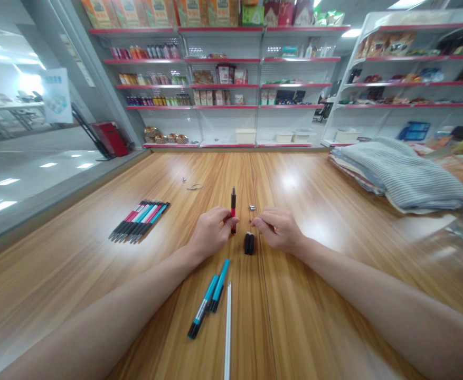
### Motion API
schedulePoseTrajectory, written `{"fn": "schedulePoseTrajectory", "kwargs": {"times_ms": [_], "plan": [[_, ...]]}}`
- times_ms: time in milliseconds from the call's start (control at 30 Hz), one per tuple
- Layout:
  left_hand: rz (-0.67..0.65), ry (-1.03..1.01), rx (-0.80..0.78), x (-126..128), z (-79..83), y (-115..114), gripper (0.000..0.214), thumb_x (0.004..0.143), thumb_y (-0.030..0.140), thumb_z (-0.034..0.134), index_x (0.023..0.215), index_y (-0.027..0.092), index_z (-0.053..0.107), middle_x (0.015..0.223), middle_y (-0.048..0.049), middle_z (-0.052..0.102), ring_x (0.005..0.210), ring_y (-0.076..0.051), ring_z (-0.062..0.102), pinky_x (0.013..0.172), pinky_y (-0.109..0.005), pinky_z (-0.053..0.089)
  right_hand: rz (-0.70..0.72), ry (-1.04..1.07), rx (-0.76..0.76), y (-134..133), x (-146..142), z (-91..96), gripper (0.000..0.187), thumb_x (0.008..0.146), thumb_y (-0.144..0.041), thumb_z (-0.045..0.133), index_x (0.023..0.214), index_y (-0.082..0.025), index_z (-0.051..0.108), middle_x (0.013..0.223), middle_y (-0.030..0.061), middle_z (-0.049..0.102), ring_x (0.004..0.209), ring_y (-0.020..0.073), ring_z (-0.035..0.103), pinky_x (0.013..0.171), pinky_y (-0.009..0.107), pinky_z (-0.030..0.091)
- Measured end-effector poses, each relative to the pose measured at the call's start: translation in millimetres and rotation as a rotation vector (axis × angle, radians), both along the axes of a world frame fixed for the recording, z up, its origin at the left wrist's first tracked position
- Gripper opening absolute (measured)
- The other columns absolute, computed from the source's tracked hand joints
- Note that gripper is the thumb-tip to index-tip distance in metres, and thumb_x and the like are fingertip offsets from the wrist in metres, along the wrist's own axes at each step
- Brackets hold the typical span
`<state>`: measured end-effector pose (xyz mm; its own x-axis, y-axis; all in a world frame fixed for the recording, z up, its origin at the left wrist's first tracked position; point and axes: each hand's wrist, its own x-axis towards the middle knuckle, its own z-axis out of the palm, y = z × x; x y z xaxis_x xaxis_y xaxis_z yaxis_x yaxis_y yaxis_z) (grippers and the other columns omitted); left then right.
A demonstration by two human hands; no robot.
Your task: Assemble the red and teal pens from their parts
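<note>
My left hand (213, 229) pinches a red and black pen (233, 203), which stands upright with its pointed end up. To its right, my right hand (279, 228) has thumb and forefinger pressed together; anything between them is too small to make out. Small silvery pieces (252, 208) lie just beyond my right fingertips. Between the hands sit short black pen grips (249, 244), side by side. Closer to me are blue and black pen barrels (203, 306) and thin white pen refills (228, 332). A row of finished-looking pens (139, 220) in several colours lies to the left.
A wire loop (195, 187) and a tiny shiny piece (183, 179) lie farther back on the wooden table (314, 306). Folded striped cloths (401, 171) are piled at the right. Stocked shelves (223, 84) stand behind the table.
</note>
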<state>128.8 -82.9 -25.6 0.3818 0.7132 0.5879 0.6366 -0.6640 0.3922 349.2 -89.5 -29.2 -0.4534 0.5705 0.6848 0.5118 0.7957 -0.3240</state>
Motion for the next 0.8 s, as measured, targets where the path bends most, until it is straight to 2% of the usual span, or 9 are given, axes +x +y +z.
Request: {"fn": "schedulePoseTrajectory", "kwargs": {"times_ms": [200,400,567,700,800], "plan": [[-0.019,0.036,0.005,1.2,2.6,1.4,0.023,0.091,0.029,0.049,0.075,0.016,0.058,0.073,-0.0039,0.059,0.073,-0.016,0.054,0.069,-0.028,0.04,0.0,0.003,-0.005,-0.5,-0.9,1.9,0.025,0.092,-0.024,0.048,0.077,-0.015,0.065,0.061,0.002,0.051,0.062,0.0132,0.047,0.061,0.027,0.036],[-0.023,-0.019,-0.008,2.5,0.1,-0.5,0.021,0.089,0.03,0.052,0.075,0.017,0.06,0.071,-0.0036,0.059,0.07,-0.015,0.055,0.066,-0.027,0.04,0.005,0.012,-0.006,-1.3,-0.7,2.2,0.024,0.092,-0.024,0.048,0.076,-0.016,0.065,0.06,0.0015,0.05,0.061,0.013,0.046,0.06,0.027,0.036],[-0.008,-0.215,-0.11,0.4,-2.7,-1.8,0.016,0.087,0.031,0.056,0.093,0.018,0.063,0.078,-0.005,0.067,0.073,-0.017,0.062,0.071,-0.028,0.045,0.009,0.009,-0.011,-1.9,-0.7,2.3,0.024,0.091,-0.023,0.049,0.075,-0.015,0.065,0.061,0.0016,0.051,0.062,0.013,0.046,0.061,0.027,0.036],[-0.093,-0.357,-0.178,-1.1,-0.6,-1.5,0.025,0.085,0.022,0.055,0.109,0.019,0.062,0.096,-0.0075,0.07,0.095,-0.02,0.064,0.089,-0.033,0.046,0.009,0.006,-0.01,-1.8,-0.8,3.5,0.025,0.091,-0.023,0.049,0.072,-0.015,0.064,0.06,0.0014,0.05,0.061,0.0126,0.046,0.06,0.027,0.035],[-0.172,-0.563,-0.312,-3.2,-1.2,3.4,0.033,0.086,0.02,0.051,0.119,0.018,0.06,0.107,-0.0105,0.068,0.097,-0.021,0.064,0.088,-0.036,0.048,0.012,0.006,-0.013,-0.9,-0.4,3.8,0.024,0.091,-0.023,0.049,0.073,-0.015,0.064,0.06,0.0012,0.05,0.061,0.0125,0.045,0.06,0.027,0.035]]}}
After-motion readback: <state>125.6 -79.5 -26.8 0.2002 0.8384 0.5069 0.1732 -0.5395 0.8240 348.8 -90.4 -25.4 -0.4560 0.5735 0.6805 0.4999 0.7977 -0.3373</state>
